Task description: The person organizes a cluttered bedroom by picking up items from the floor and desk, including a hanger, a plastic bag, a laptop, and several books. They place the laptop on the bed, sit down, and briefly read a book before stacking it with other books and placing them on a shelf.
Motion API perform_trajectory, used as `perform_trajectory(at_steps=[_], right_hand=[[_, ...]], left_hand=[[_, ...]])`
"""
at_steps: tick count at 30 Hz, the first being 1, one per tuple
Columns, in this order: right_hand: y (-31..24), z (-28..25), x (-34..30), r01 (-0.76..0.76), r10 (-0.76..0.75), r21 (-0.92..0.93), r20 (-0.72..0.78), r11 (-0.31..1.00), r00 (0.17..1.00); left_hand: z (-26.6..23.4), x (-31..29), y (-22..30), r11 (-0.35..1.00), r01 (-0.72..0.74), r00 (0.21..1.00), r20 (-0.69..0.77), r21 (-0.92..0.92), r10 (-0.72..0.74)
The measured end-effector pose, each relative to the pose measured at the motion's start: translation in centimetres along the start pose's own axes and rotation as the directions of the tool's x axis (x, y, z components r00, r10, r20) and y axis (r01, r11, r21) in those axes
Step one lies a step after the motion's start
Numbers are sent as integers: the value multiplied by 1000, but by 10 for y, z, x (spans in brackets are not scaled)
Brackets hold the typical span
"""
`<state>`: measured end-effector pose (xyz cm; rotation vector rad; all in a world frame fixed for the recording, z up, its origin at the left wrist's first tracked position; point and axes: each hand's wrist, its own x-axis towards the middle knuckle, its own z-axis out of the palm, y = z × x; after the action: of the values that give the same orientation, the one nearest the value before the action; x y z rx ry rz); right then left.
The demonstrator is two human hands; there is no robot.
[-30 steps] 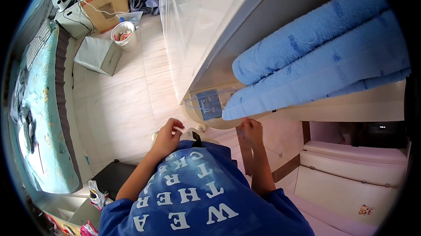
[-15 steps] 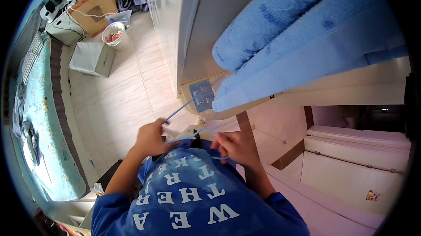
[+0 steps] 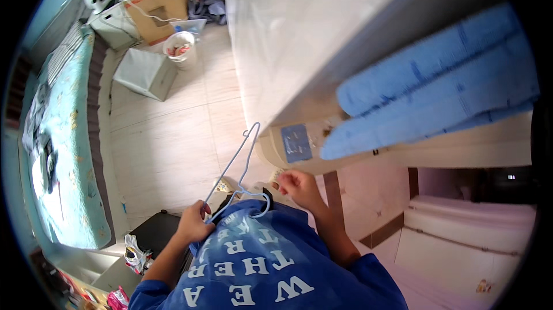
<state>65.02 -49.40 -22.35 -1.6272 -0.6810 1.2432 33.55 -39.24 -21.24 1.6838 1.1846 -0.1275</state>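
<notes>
My left hand [image 3: 194,222] grips the lower corner of a thin light-blue wire hanger [image 3: 239,166] that slants up toward the white door edge. The hanger's hook curls in front of my blue shirt [image 3: 253,258], just left of my right hand [image 3: 295,186]. My right hand is held at chest height with its fingers curled; it does not touch the hook and I see nothing in it. A folded blue towel [image 3: 438,91] hangs over the door top, above and right of both hands.
A white door panel [image 3: 276,39] stands ahead. A bed with a teal cover [image 3: 60,137] runs along the left. A grey box [image 3: 144,73], a white bin [image 3: 180,48] and a cardboard carton [image 3: 158,5] sit on the tiled floor. A pink-tiled bathroom [image 3: 461,235] lies at right.
The hanger has come free and now stands upright in my left hand. My right hand has let go and drawn back to my chest. The view has swung left.
</notes>
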Motion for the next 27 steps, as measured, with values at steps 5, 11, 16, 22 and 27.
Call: perform_trajectory(at_steps=[5, 11, 16, 22, 27], right_hand=[[1, 75, 1, -29, 86, -205, 272, 978, 959], [-33, 154, 30, 167, -24, -406, 334, 899, 942], [-82, 210, 76, 695, -514, -651, 501, 306, 696], [-86, 239, 172, 825, 102, -546, 837, 142, 537], [-38, 239, 261, 206, 569, -736, 643, 645, 513]], left_hand=[[-5, -24, -45, 937, 162, 978, -77, -309, -194], [-40, -49, -90, 295, 225, 971, 188, -929, -151], [-74, -60, -112, 481, 250, 968, 211, -840, -135], [-120, -17, -146, 528, 321, 904, 421, -786, 77], [-146, 62, -175, 825, 477, 867, 11, -301, -498]])
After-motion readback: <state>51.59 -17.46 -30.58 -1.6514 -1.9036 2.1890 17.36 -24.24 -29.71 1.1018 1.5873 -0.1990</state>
